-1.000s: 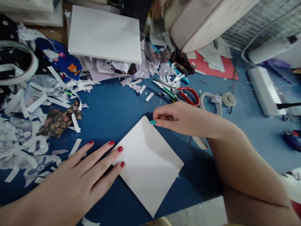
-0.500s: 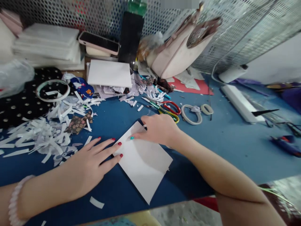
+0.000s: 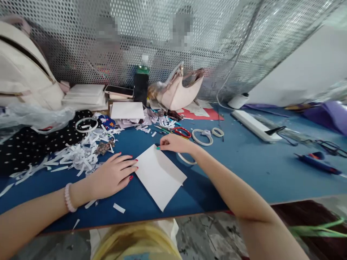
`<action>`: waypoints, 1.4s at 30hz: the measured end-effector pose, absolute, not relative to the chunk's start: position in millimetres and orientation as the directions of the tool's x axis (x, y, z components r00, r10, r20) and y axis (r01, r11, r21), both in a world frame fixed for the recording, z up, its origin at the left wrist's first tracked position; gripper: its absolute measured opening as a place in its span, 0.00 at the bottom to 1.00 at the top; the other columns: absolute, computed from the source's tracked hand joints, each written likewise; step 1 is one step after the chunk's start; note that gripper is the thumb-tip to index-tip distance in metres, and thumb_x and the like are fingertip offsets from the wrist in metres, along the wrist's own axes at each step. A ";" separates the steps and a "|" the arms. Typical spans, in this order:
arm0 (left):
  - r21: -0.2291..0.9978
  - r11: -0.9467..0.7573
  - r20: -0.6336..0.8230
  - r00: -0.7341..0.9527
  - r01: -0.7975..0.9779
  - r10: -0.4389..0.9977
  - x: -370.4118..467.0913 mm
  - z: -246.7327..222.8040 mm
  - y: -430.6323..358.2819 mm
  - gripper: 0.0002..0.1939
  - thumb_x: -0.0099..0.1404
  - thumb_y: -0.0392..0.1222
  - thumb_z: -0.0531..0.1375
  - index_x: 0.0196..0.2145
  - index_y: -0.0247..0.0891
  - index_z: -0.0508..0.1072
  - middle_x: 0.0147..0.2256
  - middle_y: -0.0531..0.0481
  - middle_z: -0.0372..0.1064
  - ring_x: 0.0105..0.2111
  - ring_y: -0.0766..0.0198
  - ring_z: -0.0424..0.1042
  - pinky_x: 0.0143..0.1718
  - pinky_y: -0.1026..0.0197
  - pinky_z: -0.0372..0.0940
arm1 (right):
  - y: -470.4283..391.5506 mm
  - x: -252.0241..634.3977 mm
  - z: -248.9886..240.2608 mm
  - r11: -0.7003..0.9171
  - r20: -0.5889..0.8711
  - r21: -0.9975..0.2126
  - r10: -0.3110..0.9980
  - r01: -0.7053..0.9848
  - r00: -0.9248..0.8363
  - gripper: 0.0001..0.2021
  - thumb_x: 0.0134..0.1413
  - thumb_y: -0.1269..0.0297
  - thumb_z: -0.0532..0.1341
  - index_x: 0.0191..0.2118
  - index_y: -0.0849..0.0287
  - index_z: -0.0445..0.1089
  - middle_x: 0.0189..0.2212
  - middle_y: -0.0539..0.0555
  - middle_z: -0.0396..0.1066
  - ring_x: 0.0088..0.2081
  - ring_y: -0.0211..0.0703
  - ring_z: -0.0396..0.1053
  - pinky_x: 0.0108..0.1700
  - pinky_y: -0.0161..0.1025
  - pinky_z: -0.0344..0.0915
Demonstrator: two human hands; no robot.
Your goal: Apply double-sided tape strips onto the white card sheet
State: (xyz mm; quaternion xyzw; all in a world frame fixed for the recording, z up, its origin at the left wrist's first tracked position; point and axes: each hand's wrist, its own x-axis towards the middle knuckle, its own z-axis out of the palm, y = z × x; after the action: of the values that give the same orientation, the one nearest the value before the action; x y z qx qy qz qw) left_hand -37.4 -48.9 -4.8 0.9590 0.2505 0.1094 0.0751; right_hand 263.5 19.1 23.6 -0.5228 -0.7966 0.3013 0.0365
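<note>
A white rectangular sheet, paper or thin card (image 3: pixel 161 177), lies at an angle on the blue tabletop. My left hand (image 3: pixel 112 177) rests palm down with fingers spread, its fingertips at the sheet's left edge. Beside the far corner of the sheet, my right hand (image 3: pixel 173 143) is closed in a pinch, thumb against curled fingers. Whatever lies between those fingers is hidden or too small to name. Under my right wrist shows part of a white tape roll (image 3: pixel 186 159). Red-handled scissors (image 3: pixel 181 132) lie just beyond that hand.
Paper strips (image 3: pixel 84 155) are heaped on the left. Behind them are a white stack (image 3: pixel 84 95), a phone (image 3: pixel 119 91) and a small white pad (image 3: pixel 127 110). A pale handbag (image 3: pixel 179 95) leans at the back. Two tape rolls (image 3: pixel 202 137), a white bar (image 3: pixel 256 125) and a blue tool (image 3: pixel 318 163) lie rightward.
My right thumb has come off the sheet's surface to its far corner, pinched against the fingers. My left fingers remain at the left edge. The view has tilted up and shows more of the table.
</note>
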 end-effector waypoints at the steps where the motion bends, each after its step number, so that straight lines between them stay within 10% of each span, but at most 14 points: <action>1: 0.214 -0.857 0.190 0.841 0.469 0.507 -37.8 -3.7 -48.5 0.18 0.71 0.36 0.51 0.55 0.38 0.72 0.57 0.42 0.69 0.58 0.52 0.64 0.62 0.43 0.57 | 18.6 265.8 23.0 0.274 -0.231 -0.551 0.857 0.788 -0.460 0.13 0.52 0.56 0.58 0.27 0.61 0.68 0.22 0.49 0.66 0.25 0.35 0.61 0.31 0.34 0.55; 10: 0.411 -0.771 0.341 0.702 0.488 0.626 -38.9 10.4 -51.8 0.18 0.71 0.36 0.48 0.49 0.39 0.75 0.47 0.42 0.73 0.49 0.57 0.70 0.56 0.50 0.63 | 8.9 277.3 43.0 0.380 0.345 -0.669 0.920 0.639 -0.186 0.13 0.51 0.54 0.57 0.27 0.58 0.63 0.21 0.48 0.62 0.23 0.35 0.57 0.27 0.34 0.55; 17: 0.858 -0.449 0.118 0.754 0.250 0.646 -37.5 20.9 -58.5 0.22 0.75 0.48 0.46 0.57 0.41 0.70 0.48 0.42 0.74 0.43 0.60 0.72 0.49 0.57 0.66 | -32.6 261.2 56.8 0.696 0.786 -0.042 0.466 0.717 -0.406 0.13 0.63 0.62 0.56 0.27 0.57 0.69 0.18 0.50 0.66 0.22 0.38 0.62 0.28 0.36 0.58; 21: 0.989 -0.129 0.037 0.719 0.074 0.694 -37.4 8.8 -53.1 0.27 0.74 0.59 0.45 0.58 0.44 0.70 0.52 0.42 0.73 0.47 0.56 0.72 0.48 0.56 0.66 | -48.2 243.0 54.1 0.797 0.702 0.381 0.080 0.468 -0.708 0.12 0.63 0.69 0.58 0.27 0.58 0.69 0.15 0.46 0.61 0.19 0.35 0.56 0.24 0.36 0.50; 31: 0.861 0.429 -0.213 0.572 -0.273 0.792 -34.1 1.4 -34.0 0.22 0.62 0.60 0.63 0.44 0.39 0.74 0.41 0.42 0.77 0.38 0.55 0.76 0.30 0.62 0.70 | -63.4 223.9 43.4 0.901 0.481 -0.201 0.433 0.385 -0.762 0.13 0.67 0.63 0.55 0.30 0.59 0.68 0.21 0.49 0.69 0.23 0.33 0.64 0.26 0.33 0.52; 42: 0.870 0.429 -0.237 0.556 -0.244 0.797 -37.2 10.1 -34.3 0.22 0.60 0.58 0.65 0.41 0.36 0.74 0.33 0.44 0.76 0.33 0.56 0.76 0.22 0.63 0.72 | -62.9 214.5 36.7 0.910 0.597 0.191 0.189 0.367 -0.780 0.15 0.65 0.67 0.53 0.26 0.59 0.67 0.19 0.48 0.64 0.23 0.36 0.60 0.28 0.38 0.49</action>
State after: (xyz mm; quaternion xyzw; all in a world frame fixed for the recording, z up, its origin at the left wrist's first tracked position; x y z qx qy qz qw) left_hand -37.2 -34.3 10.1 0.4166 0.3320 0.3346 0.7774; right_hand 214.5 -62.9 36.7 -0.1491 -0.9312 -0.1501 0.2967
